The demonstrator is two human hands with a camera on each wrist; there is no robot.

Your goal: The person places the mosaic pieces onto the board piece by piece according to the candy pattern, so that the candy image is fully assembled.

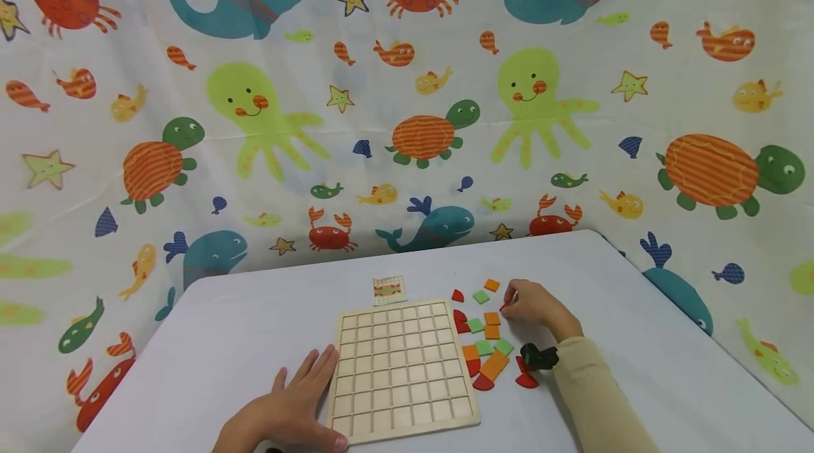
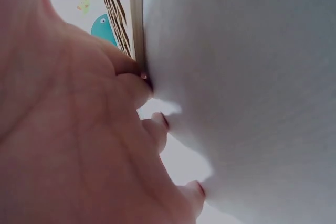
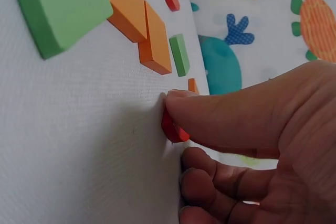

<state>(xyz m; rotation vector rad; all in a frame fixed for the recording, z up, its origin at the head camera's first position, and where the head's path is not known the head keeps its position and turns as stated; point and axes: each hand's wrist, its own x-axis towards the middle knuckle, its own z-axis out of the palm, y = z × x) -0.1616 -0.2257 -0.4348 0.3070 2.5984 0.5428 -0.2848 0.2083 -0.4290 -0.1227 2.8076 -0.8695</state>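
My left hand (image 1: 289, 407) lies spread beside the wooden grid board (image 1: 399, 374), thumb and fingertips touching its left edge. In the left wrist view the palm fills much of the frame, with the board's side (image 2: 137, 19) beyond it. Right of the loose pieces, my right hand (image 1: 534, 306) pinches a small red piece (image 3: 174, 129) at the tabletop. The thumb covers part of this piece, so its full shape is hidden. Close by lie orange squares (image 1: 492, 319), green diamonds (image 1: 481, 296) and red quarter-round pieces (image 1: 483, 383).
A small picture card (image 1: 388, 290) with a coloured pattern on a grid lies behind the board. All of this is on a white-covered table (image 1: 254, 326). A curtain (image 1: 356, 99) printed with sea animals hangs behind the table.
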